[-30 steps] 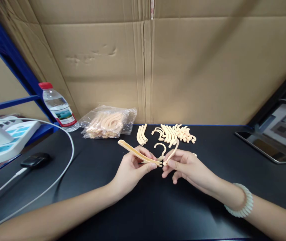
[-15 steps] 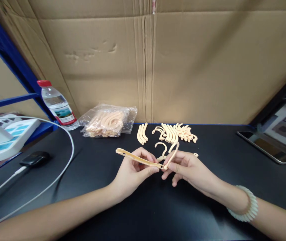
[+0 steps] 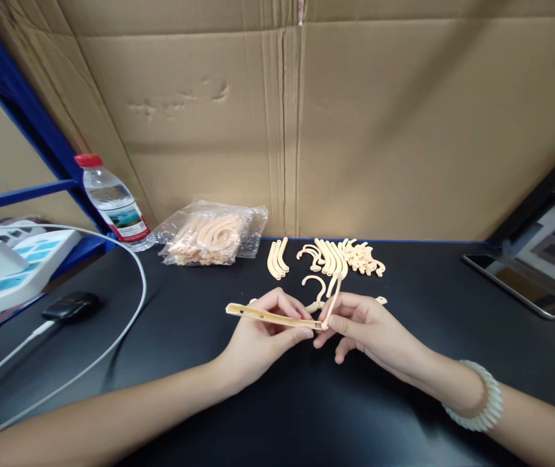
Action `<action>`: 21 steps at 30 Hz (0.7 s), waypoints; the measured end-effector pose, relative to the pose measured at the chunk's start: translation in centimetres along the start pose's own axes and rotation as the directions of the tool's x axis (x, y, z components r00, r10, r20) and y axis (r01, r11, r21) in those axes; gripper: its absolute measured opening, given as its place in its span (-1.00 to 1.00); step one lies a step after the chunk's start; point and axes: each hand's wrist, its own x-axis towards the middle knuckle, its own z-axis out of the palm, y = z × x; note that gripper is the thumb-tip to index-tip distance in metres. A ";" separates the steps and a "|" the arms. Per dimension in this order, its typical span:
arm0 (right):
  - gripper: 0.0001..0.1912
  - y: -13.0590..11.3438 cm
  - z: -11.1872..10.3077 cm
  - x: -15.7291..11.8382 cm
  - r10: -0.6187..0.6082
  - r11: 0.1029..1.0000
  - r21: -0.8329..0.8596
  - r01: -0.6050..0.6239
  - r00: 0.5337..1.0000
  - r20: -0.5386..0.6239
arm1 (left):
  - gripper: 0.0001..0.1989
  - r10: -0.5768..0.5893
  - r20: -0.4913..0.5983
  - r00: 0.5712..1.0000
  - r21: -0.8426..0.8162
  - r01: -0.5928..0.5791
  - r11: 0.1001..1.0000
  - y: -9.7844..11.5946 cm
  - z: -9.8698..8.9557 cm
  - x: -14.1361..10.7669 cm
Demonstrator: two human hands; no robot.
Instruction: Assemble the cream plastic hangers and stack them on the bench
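Between thumb and fingers, my left hand [image 3: 262,337] grips a long beige plastic hanger arm [image 3: 270,317], its free end pointing left. My right hand [image 3: 362,324] pinches a beige hanger hook [image 3: 334,301] by its base, with the curve upward. Hook base and arm end meet between my fingertips; whether they are joined I cannot tell. Just behind my hands another hook [image 3: 317,285] lies on the table, with its lower part hidden by my fingers.
Behind lie hanger arms in a left group [image 3: 277,258] and a right group [image 3: 332,258], with a pile of hooks [image 3: 362,257] beside them. A plastic bag of parts [image 3: 209,233], a water bottle [image 3: 117,204], a cabled black device [image 3: 70,306] and a phone [image 3: 520,285] surround the black table [image 3: 277,415].
The hook in my right hand has turned, so its curve appears narrower. The hanger arm's left end has dipped a little, making it lie more level. Both hands keep their hold.
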 end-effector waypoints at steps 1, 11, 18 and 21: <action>-0.76 0.0 0.1 0.0 0.007 1.000 0.004 -0.007 1.000 0.002 | -0.77 -0.003 0.002 1.000 -0.007 0.003 1.000 0.0 0.1 0.0; -0.69 0.3 0.8 -0.3 0.006 1.000 0.011 -0.005 0.999 -0.046 | -0.74 -0.047 -0.034 0.998 -0.010 0.047 0.999 0.2 0.7 -0.3; -0.64 0.6 1.4 -0.8 -0.008 0.998 0.062 0.009 1.000 -0.027 | -0.67 -0.177 -0.041 0.983 -0.064 0.174 0.983 0.5 1.2 -1.2; -0.61 0.7 1.7 -0.9 -0.023 0.999 0.048 0.025 0.999 -0.037 | -0.66 -0.213 -0.020 0.977 -0.111 0.209 0.972 0.8 1.5 -1.4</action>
